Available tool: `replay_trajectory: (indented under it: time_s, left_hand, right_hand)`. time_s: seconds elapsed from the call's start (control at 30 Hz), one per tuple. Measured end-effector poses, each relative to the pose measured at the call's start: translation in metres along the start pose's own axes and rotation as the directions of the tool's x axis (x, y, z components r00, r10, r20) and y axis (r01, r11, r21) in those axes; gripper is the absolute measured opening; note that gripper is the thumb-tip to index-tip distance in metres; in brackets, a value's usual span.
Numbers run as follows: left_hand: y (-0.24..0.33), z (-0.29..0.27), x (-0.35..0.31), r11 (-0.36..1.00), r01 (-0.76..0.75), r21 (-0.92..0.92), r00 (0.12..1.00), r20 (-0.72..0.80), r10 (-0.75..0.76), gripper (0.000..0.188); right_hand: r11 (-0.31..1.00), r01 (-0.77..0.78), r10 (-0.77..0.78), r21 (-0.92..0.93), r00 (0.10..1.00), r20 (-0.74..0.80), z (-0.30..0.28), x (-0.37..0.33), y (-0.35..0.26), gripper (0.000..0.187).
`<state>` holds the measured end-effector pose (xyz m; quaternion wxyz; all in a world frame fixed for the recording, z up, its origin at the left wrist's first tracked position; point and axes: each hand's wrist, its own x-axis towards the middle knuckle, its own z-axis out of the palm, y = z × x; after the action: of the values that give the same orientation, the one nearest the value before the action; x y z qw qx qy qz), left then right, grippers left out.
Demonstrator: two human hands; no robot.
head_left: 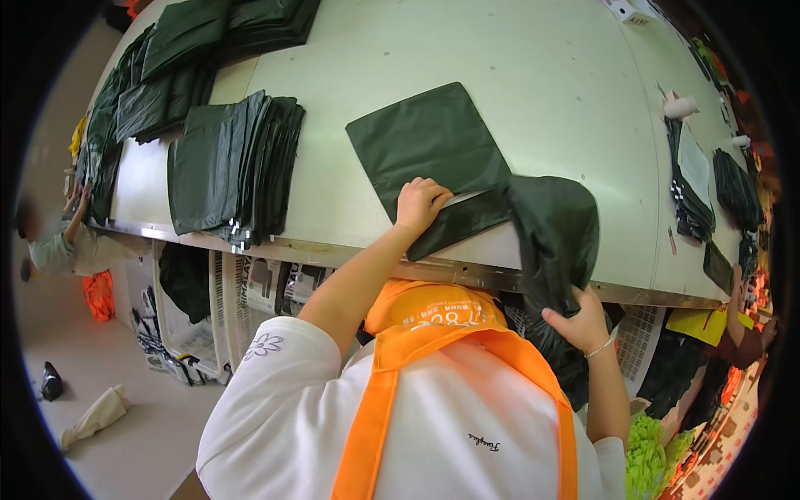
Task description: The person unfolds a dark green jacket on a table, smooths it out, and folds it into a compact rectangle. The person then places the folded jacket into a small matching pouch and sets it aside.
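Note:
A piece of dark green, smooth fabric lies partly folded on the table in front of me, its squared panel (pixel 433 137) flat. My left hand (pixel 422 202) is closed on the near edge of that panel, fingers bent together, beside a strip where a pale edge shows. To the right the same fabric seems to continue as a loose, bunched part (pixel 557 229) that hangs over the table's front edge. My right hand (pixel 579 322) grips this lower bunch, thumb on the outside and the other fingers mostly hidden behind it.
A stack of folded dark green pieces (pixel 233 167) sits to the left, with more piles (pixel 187 42) beyond. The metal front edge (pixel 333 250) of the pale table runs before me. White crates (pixel 192 333) stand below. Co-workers' arms (pixel 79 212) show far left and far right.

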<state>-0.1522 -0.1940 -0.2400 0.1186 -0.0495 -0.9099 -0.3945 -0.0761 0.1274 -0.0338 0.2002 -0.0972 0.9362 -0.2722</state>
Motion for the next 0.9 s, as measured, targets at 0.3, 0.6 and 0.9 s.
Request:
replay_trajectory:
  time_s: [0.3, 0.6, 0.9]
  left_hand:
    - [0.047, -0.094, 0.060, 0.909, 0.261, -0.326, 0.920, 0.371, -0.131, 0.023]
    - [-0.035, -0.121, -0.019, 0.723, 0.331, -0.607, 0.919, 0.033, -0.393, 0.049]
    - [0.023, -0.084, -0.046, 0.764, 0.440, -0.472, 0.898, 0.233, -0.374, 0.039]
  right_hand:
    - [0.880, 0.470, -0.369, -0.065, 0.765, 0.529, 0.036, 0.077, -0.040, 0.059]
    - [0.944, 0.300, -0.203, -0.139, 0.859, 0.469, 0.056, 0.137, -0.051, 0.073]
    - [0.986, 0.117, -0.153, 0.116, 0.907, 0.392, 0.059, 0.138, -0.044, 0.070]
